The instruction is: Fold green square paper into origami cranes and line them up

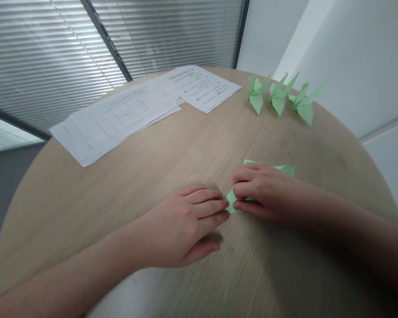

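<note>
- Head view: left hand point(189, 223), fingers extended, should pin the green origami paper point(231, 203) flat against the bench point(172, 154).
- Right hand point(263, 190) curls over it, grip hidden; press evenly.

A single head-worn camera looks forward and down from the near side of a round, pale-brown wood-grained table point(185, 152), close above the bare left hand point(187, 225) and bare right hand point(263, 190) (the table's near edge is cut off). Its view reaches grey slatted blinds point(175, 39) far left and a smooth white wall point(368, 57) far right.
</note>
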Demonstrator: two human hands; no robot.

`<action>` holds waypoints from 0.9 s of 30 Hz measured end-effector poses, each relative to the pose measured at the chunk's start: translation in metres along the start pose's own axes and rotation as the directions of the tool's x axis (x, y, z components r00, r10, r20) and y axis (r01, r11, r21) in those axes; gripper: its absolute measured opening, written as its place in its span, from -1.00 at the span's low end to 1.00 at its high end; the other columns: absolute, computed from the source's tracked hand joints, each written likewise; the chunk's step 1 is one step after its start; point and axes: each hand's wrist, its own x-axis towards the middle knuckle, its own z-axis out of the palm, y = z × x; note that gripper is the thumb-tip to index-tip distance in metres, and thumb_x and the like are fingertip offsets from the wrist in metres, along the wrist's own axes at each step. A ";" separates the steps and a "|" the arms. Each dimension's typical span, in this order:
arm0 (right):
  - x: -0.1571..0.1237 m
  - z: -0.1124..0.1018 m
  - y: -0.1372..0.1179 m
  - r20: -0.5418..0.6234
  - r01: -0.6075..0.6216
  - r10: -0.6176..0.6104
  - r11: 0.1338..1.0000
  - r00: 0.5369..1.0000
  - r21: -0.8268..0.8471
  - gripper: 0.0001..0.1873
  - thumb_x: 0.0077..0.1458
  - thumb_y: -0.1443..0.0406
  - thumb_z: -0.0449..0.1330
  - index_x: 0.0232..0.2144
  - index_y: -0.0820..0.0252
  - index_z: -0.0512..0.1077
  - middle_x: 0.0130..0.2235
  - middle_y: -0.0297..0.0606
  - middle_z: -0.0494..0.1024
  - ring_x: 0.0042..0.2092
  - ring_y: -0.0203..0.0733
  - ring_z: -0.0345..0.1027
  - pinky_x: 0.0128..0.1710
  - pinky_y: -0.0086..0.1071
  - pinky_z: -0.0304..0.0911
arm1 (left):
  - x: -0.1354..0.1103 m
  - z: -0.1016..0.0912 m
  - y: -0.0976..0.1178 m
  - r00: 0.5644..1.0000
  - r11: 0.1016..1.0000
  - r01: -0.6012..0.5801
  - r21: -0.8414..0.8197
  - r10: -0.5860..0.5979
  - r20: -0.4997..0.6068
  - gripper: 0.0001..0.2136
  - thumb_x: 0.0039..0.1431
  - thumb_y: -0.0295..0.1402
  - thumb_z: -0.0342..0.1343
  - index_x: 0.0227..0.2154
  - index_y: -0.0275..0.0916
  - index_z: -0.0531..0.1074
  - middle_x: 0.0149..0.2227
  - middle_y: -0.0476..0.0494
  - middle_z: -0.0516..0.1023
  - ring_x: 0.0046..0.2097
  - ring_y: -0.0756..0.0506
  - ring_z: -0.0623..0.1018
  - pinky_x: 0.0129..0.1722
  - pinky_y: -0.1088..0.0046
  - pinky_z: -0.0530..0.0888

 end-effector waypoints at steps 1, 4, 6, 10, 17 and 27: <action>-0.001 -0.001 0.000 -0.001 -0.005 0.005 1.000 1.000 0.001 -0.79 0.26 0.24 0.16 -0.42 0.17 0.43 -0.32 -0.24 0.50 -0.23 -0.13 0.35 -0.09 -0.17 0.18 | 0.000 0.000 0.001 1.000 1.000 0.011 -0.005 -0.010 0.004 -0.58 0.36 -0.17 0.03 0.16 -0.28 0.40 0.17 -0.21 0.50 0.25 -0.26 0.39 0.32 0.11 0.23; -0.006 -0.004 0.001 -0.014 0.003 -0.003 0.999 1.000 0.038 -0.88 0.24 0.26 0.19 -0.20 0.16 0.48 -0.19 -0.19 0.56 -0.12 -0.08 0.39 0.00 -0.14 0.23 | 0.002 -0.001 0.003 0.999 0.999 0.032 -0.035 -0.032 0.006 -0.58 0.35 -0.17 0.04 0.16 -0.28 0.39 0.16 -0.21 0.50 0.24 -0.26 0.39 0.32 0.11 0.21; -0.011 -0.006 0.004 -0.033 0.013 -0.010 0.998 0.999 0.067 -0.65 0.22 0.24 0.23 0.05 0.11 0.43 0.06 -0.14 0.52 0.11 -0.03 0.34 0.16 -0.11 0.18 | 0.002 -0.002 0.004 0.999 0.997 0.043 -0.061 -0.043 -0.002 -0.56 0.32 -0.17 0.08 0.16 -0.28 0.38 0.15 -0.22 0.51 0.24 -0.26 0.38 0.32 0.11 0.21; -0.018 -0.006 0.017 -0.004 -0.034 0.035 0.995 0.999 0.095 -0.28 0.20 0.17 0.28 0.35 -0.05 0.16 0.37 -0.19 0.21 0.43 0.04 -0.10 0.39 -0.01 -0.14 | 0.003 -0.002 0.005 0.998 0.994 0.059 -0.091 -0.062 -0.032 -0.55 0.26 -0.18 0.15 0.16 -0.26 0.38 0.10 -0.23 0.53 0.20 -0.28 0.42 0.28 0.09 0.26; -0.021 -0.013 0.032 0.142 -0.122 0.107 0.987 0.984 0.102 -0.11 0.19 0.06 0.28 0.42 -0.06 -0.03 0.45 -0.14 0.01 0.47 0.10 -0.34 0.41 0.09 -0.32 | 0.003 -0.004 0.004 0.999 0.996 0.048 -0.072 -0.049 -0.020 -0.57 0.28 -0.19 0.12 0.14 -0.28 0.40 0.10 -0.24 0.53 0.19 -0.27 0.42 0.28 0.10 0.25; -0.040 -0.026 0.057 0.132 -0.147 0.111 0.941 0.985 0.304 -0.16 0.17 0.14 0.31 0.40 0.01 0.07 0.43 -0.13 0.06 0.46 0.03 -0.23 0.41 0.06 -0.21 | 0.002 -0.002 0.003 0.996 1.000 0.029 -0.007 -0.029 -0.079 -0.67 0.29 -0.21 0.11 0.04 -0.25 0.44 0.05 -0.27 0.54 0.15 -0.24 0.46 0.22 0.12 0.34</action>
